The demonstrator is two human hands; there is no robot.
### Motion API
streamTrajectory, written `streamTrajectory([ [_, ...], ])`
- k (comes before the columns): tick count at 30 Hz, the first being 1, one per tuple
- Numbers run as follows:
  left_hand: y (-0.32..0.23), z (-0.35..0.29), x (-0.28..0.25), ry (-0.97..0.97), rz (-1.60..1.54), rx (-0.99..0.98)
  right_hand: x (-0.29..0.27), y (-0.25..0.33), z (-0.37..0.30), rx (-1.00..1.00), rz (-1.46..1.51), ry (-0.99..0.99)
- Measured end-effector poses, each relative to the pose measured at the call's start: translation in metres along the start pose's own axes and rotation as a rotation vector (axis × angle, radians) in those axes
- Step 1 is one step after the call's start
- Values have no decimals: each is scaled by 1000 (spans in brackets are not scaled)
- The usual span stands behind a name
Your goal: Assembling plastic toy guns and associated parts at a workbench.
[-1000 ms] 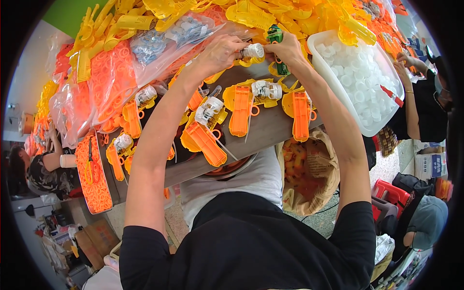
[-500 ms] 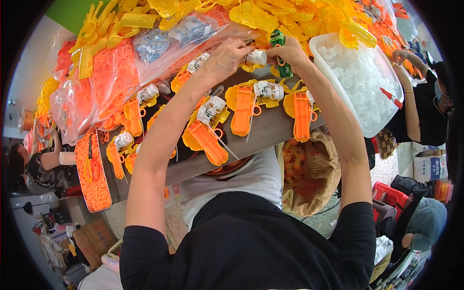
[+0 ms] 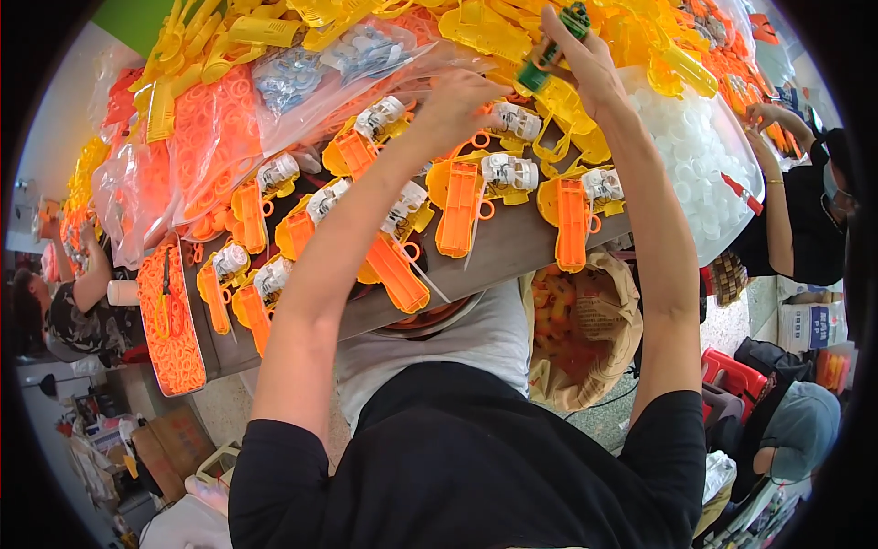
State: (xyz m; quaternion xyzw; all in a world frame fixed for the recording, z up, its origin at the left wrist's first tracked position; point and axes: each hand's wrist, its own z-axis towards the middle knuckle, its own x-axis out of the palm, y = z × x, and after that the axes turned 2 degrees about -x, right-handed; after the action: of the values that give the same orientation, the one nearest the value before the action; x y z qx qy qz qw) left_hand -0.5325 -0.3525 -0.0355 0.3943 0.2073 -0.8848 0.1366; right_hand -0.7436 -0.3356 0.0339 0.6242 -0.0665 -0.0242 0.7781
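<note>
Assembly seems underway, next needing steady alignment: right hand (image 3: 593,69) clasping a green tool (image 3: 533,77), left hand (image 3: 456,108), grip unclear, near a white mechanism (image 3: 518,122).

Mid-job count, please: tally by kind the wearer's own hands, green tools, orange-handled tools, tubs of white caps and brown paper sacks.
Wearer's hands: 2, left hand and right hand
Green tool: 1
Orange-handled tool: 1
Tub of white caps: 1
Brown paper sack: 1
Total: 6
</note>
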Motion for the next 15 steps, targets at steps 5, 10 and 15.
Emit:
streamTrajectory([
  [5,-8,-26,-31,35,100,-277,7,9,-1,31,-450,-80],
  [10,-22,-32,-8,0,341,-363,16,-26,11,43,-496,39],
  [15,-23,-25,-2,138,337,-484,22,-38,17,15,-589,48],
])
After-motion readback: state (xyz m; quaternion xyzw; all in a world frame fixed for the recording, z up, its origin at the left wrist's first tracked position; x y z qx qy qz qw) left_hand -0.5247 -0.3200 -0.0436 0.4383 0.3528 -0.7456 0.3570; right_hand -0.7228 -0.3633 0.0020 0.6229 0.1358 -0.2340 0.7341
